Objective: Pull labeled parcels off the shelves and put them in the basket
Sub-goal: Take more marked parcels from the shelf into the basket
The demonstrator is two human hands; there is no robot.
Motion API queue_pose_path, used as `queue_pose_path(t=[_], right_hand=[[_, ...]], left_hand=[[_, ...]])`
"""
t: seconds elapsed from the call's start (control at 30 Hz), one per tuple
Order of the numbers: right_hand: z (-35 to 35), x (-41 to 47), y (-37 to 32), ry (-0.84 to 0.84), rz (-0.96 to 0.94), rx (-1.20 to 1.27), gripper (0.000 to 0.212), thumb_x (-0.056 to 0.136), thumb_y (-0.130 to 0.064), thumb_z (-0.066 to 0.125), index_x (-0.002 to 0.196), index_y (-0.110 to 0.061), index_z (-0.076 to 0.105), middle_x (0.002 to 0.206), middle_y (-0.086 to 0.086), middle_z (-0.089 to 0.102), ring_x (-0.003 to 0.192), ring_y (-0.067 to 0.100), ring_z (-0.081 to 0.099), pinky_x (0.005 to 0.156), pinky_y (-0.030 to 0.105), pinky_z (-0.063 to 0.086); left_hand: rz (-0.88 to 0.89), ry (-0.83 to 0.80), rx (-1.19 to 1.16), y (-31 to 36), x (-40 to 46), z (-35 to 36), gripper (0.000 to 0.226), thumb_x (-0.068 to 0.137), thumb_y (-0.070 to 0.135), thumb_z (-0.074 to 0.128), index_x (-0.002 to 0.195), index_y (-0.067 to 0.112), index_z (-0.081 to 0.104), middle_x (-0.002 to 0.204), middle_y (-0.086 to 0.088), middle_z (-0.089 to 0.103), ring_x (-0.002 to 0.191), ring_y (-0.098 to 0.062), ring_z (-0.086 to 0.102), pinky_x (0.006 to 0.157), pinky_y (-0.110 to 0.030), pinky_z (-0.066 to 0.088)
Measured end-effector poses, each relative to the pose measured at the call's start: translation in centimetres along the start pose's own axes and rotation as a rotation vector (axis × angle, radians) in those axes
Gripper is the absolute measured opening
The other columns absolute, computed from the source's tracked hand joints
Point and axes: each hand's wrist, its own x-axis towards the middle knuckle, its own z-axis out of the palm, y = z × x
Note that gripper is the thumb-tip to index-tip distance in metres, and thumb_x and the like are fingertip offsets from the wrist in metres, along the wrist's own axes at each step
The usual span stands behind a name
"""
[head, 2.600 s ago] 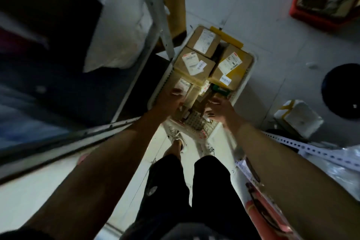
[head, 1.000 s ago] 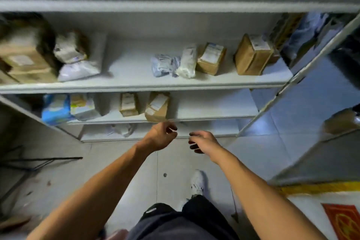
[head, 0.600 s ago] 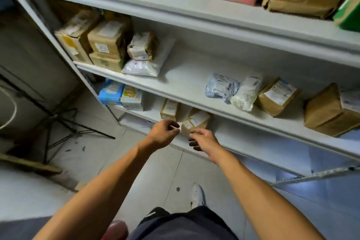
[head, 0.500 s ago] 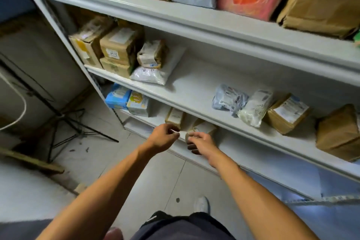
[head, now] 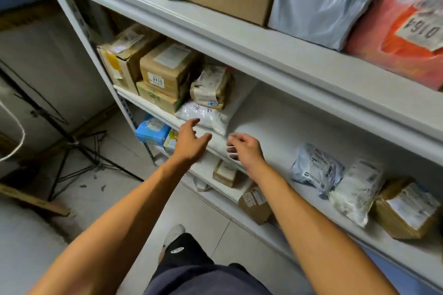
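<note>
We have both hands out in front of the middle shelf (head: 282,127), and neither holds anything. Our left hand (head: 189,143) is spread, fingers straight and reaching toward the white padded mailer (head: 206,115) lying flat at the shelf's front edge; the fingertips are just beside it, and we cannot tell whether they touch. Our right hand (head: 244,148) hangs near the shelf lip with its fingers loosely curled and its grip empty.

The mailer looks like the next parcel to pull. A small taped parcel (head: 212,87) rests on its back half, leaning against the brown box marked 0410 (head: 167,69). We judge the mailer to be light, soft and floppy, with a slick plastic skin, so a pinch at one corner would let it sag and slip. Taking it along the front edge with the thumb on top and fingers beneath, or with one hand at each end, should be better. Sliding it out is likely to tip the small parcel, so our right hand could steady that one first.

The basket is out of view, so the carry is all still to do.
</note>
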Motion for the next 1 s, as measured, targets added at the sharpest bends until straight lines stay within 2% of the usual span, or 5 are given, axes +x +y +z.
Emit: queue_pose_path(t=[0.27,0.47,0.6,0.87,1.0], right_hand=[[6.7,12.4,-8.1,0.205,0.115,0.023,0.087,0.081,-0.063,0.07,0.152,-0.028,0.035,0.132,-0.001,0.057,0.116,0.025,0.062,0.087,0.038,0.055],[8.0,12.4,-8.8,0.308,0.242,0.188,0.049,0.082,-0.048,0.075,0.115,-0.013,0.067,0.086,0.002,0.073,0.058,0.008,0.066,0.043,0.018,0.043],[8.0,10.1,-6.7,0.351,0.259,0.332,0.072,0.062,-0.051,0.083,0.12,-0.012,0.065,0.089,0.004,0.077,0.066,0.009,0.069,0.046,0.018,0.044],[7.9,2.3,-2.9,0.29,0.209,0.464,0.024,0.084,-0.038,0.074,0.096,-0.017,0.075,0.087,0.003,0.076,0.075,0.015,0.057,0.056,0.023,0.035],[6.8,-1.9,-0.7,0.258,0.066,0.672,0.057,0.07,-0.058,0.075,0.112,-0.02,0.07,0.099,0.003,0.072,0.084,0.015,0.061,0.064,0.027,0.041]], left_hand=[[0.044,-0.199,-0.191,-0.2,11.3,-3.8,0.08,0.089,0.007,0.07,0.156,0.018,0.027,0.146,0.006,0.045,0.131,-0.008,0.039,0.108,-0.027,0.032],[-0.007,-0.303,-0.254,-1.5,14.7,-5.5,0.086,0.084,0.011,0.078,0.154,0.016,0.028,0.151,-0.007,0.042,0.131,-0.016,0.047,0.112,-0.035,0.041],[-0.012,-0.359,-0.323,-2.3,14.5,-6.2,0.073,0.086,0.013,0.076,0.148,0.019,0.037,0.145,-0.005,0.047,0.126,-0.02,0.055,0.104,-0.033,0.05],[-0.254,-0.52,-0.599,-1.9,11.8,-6.6,0.056,0.091,0.025,0.071,0.135,0.031,0.038,0.122,-0.012,0.063,0.105,-0.034,0.07,0.083,-0.042,0.061],[-0.363,-0.711,-0.713,-1.0,10.1,-5.8,0.047,0.089,0.025,0.06,0.134,0.026,0.048,0.118,-0.013,0.067,0.102,-0.032,0.07,0.066,-0.037,0.06]])
